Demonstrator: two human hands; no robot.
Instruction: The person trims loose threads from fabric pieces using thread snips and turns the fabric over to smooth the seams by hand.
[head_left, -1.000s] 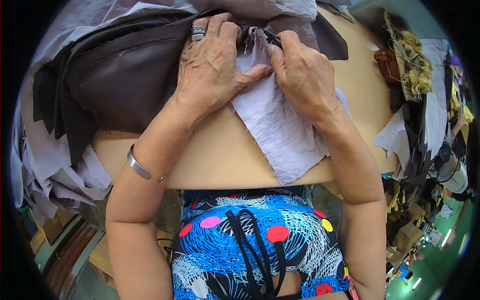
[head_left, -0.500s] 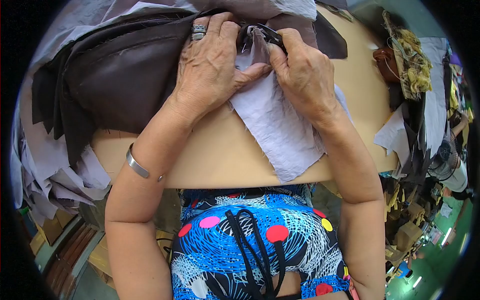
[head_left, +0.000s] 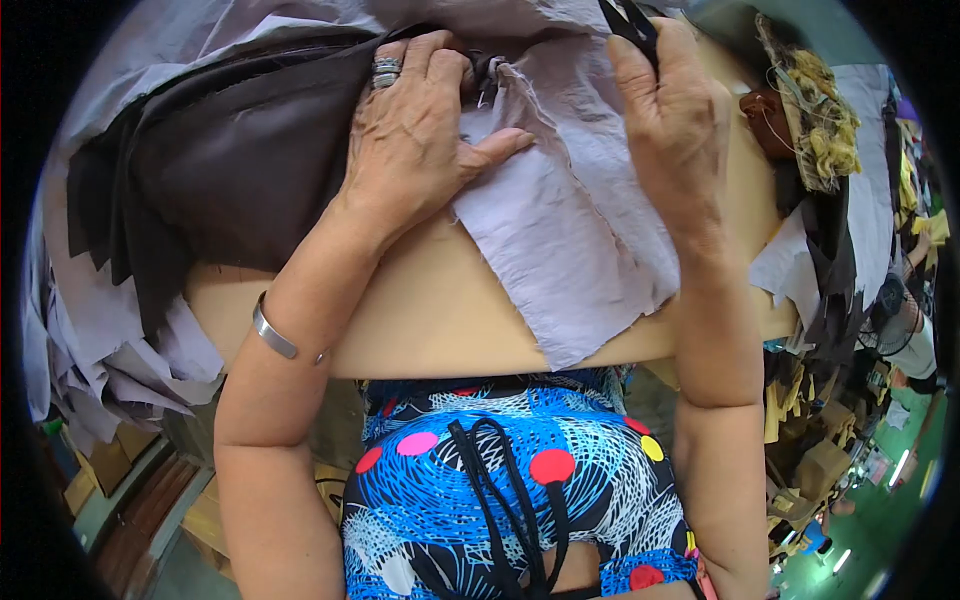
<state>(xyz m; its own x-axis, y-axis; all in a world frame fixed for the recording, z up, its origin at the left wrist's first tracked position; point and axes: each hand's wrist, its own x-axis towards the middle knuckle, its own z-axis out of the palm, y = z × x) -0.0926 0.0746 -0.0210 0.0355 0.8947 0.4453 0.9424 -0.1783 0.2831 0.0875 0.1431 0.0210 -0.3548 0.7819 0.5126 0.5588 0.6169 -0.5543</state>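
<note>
My left hand (head_left: 410, 130) lies over the dark brown fabric (head_left: 240, 170), its ringed fingers curled on the bunched upper edge. Its thumb sticks out over a pale lilac cloth piece (head_left: 560, 250) with frayed edges, which hangs towards the table's front. Where the two fabrics meet, beside my left fingertips, is a small gathered bit with loose threads; what the fingertips press is partly hidden. Up and to the right, my right hand (head_left: 680, 120) is closed around black thread snips (head_left: 632, 22), blades pointing up and away, apart from the cloth.
The tan tabletop (head_left: 430, 310) has its curved edge close to my body. More lilac cloth (head_left: 150, 350) drapes over the left side. At right hang fabric scraps (head_left: 790, 265) and a bundle of yellowish fibres (head_left: 825, 130). A fan (head_left: 888, 315) and a co-worker's arm appear far right.
My right hand with the snips has moved up and right, away from the gathered bit. The lilac cloth has spread open to the right. My left hand has barely moved.
</note>
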